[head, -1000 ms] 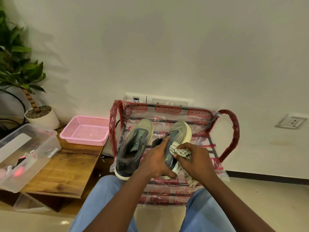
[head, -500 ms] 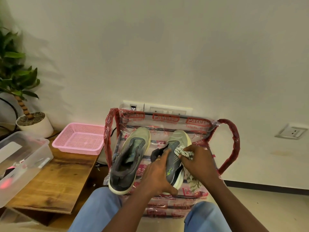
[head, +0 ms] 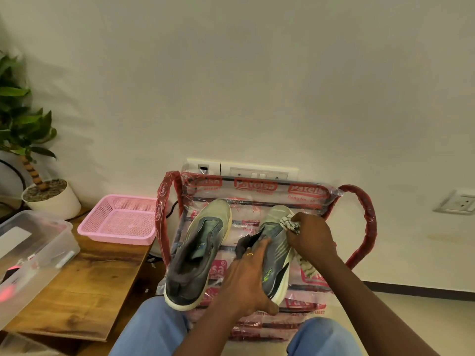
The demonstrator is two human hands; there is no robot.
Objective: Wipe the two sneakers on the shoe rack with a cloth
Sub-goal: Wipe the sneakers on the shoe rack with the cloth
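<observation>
Grey sneakers [head: 198, 265], pale-green toes, cream soles

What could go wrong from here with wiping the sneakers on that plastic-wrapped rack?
1. The left sneaker lies unheld on the loose plastic wrap over the shoe rack, with its heel at the front edge. A nudge from the left hand might slide it off.
2. The tail of the cloth hangs below the right hand, beside the right sneaker. It may snag on the wrap.
</observation>
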